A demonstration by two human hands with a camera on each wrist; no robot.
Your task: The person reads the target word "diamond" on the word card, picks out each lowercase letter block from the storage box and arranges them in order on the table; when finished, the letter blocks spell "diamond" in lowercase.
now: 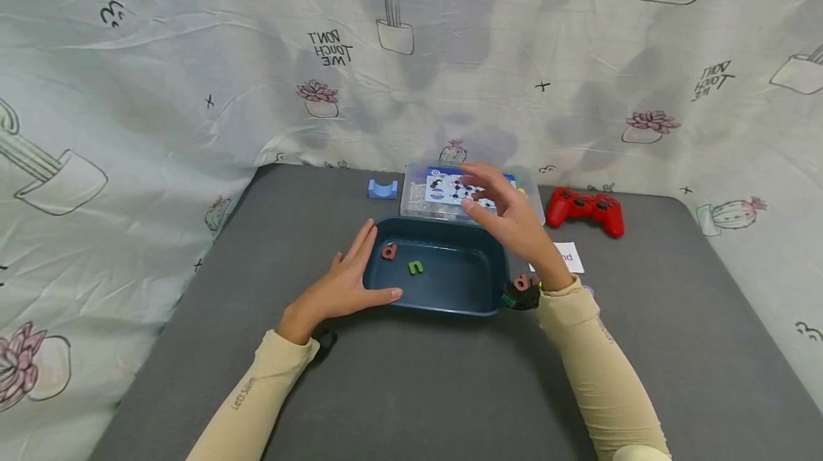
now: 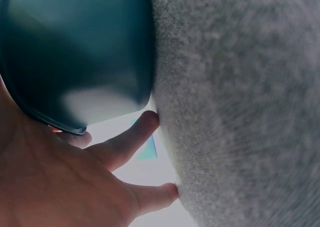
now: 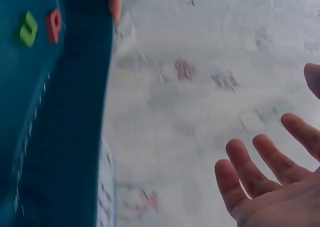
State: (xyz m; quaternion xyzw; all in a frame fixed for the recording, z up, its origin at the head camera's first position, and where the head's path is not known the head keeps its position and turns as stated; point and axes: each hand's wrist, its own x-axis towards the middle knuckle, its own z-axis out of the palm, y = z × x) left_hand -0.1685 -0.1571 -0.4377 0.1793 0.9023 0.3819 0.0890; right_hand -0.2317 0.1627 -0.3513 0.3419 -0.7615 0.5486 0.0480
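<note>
A dark blue-green plastic bin (image 1: 444, 304) stands on the grey table with a red letter d (image 1: 388, 251) and a green letter n (image 1: 416, 267) inside. My left hand (image 1: 347, 286) rests against the bin's left end, fingers spread and straight along the outside, thumb lying over the front rim. My right hand (image 1: 504, 211) is raised over the bin's back right corner, its loosely bent fingers holding nothing. In the right wrist view the palm and spread fingers (image 3: 239, 179) show bare. By the right wrist lies another red letter (image 1: 522, 282), partly hidden by the wrist camera.
Behind the bin is a clear plastic case (image 1: 414, 196) with a blue and white label. A light blue curved block (image 1: 382, 190) sits left of it, a red game controller (image 1: 586, 211) right. A printed white card (image 1: 572, 258) is partly covered by the right wrist.
</note>
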